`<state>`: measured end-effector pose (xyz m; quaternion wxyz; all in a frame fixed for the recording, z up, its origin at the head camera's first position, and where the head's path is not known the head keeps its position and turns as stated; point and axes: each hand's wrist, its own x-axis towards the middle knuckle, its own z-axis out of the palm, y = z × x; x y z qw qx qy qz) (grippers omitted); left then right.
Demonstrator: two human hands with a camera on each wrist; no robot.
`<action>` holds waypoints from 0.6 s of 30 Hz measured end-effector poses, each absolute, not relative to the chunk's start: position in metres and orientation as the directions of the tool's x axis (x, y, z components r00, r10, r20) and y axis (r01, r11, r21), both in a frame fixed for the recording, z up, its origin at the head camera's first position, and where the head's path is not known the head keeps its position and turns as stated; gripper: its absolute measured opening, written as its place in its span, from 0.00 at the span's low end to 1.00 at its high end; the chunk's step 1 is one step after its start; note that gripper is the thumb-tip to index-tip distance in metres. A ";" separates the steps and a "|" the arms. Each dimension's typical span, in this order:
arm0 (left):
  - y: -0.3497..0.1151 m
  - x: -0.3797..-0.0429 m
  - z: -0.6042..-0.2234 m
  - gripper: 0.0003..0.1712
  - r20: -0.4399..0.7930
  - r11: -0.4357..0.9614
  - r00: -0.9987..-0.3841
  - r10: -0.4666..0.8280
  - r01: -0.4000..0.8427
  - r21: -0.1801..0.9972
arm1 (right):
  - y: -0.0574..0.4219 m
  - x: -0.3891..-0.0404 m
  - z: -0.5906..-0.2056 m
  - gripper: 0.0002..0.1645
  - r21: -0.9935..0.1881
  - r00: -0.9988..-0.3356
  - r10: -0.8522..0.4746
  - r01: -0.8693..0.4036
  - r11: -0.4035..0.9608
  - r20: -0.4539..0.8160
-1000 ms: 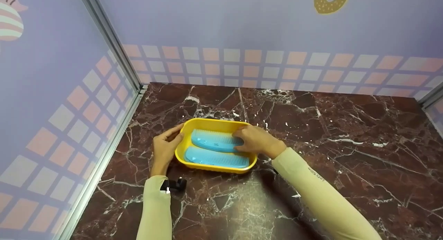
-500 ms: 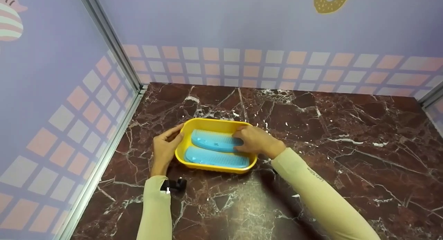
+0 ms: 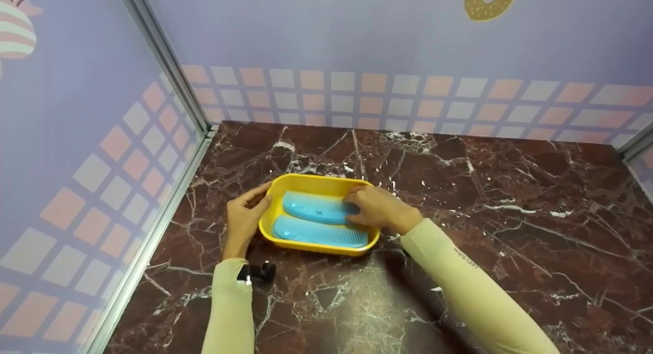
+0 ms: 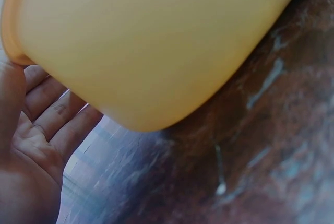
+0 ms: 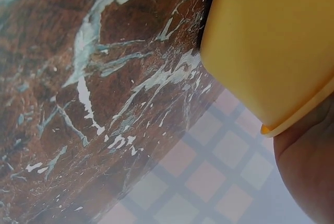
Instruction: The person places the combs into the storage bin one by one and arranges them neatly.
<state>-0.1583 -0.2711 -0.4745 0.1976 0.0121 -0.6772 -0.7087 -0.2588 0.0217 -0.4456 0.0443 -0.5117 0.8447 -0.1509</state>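
Note:
Two light blue combs lie side by side in a yellow plastic bin point(image 3: 326, 180) on the marble-patterned tabletop. The far comb point(image 3: 316, 209) has its teeth toward the back; the near comb point(image 3: 319, 234) lies in front of it. My right hand point(image 3: 380, 208) reaches over the bin's right end and pinches the far comb's right end between thumb and fingers. At the bin's left end, my left hand point(image 3: 242, 221) touches the outside, thumb at the rim and fingers fairly straight. Both wrist views show the bin's outer wall; the combs are hidden there.
A purple wall panel point(image 3: 357, 38) with checks stands behind the tabletop point(image 3: 510, 216). Another panel point(image 3: 92, 140) rises on the left, joined to it by a metal post point(image 3: 163, 53). A black strap device point(image 3: 257, 272) sits at my left wrist.

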 end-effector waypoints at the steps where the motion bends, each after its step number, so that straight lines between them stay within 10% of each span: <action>1: -0.271 -0.158 -0.475 0.18 0.249 -0.004 -0.922 -0.295 0.262 0.965 | 0.022 -0.259 -0.446 0.20 -0.300 -0.470 -0.879 -0.852 0.429 0.081; 18: -0.284 -0.154 -0.470 0.21 0.301 0.136 -0.908 -0.290 0.273 0.952 | 0.051 -0.248 -0.433 0.26 -0.435 -0.481 -0.800 -0.845 0.313 0.358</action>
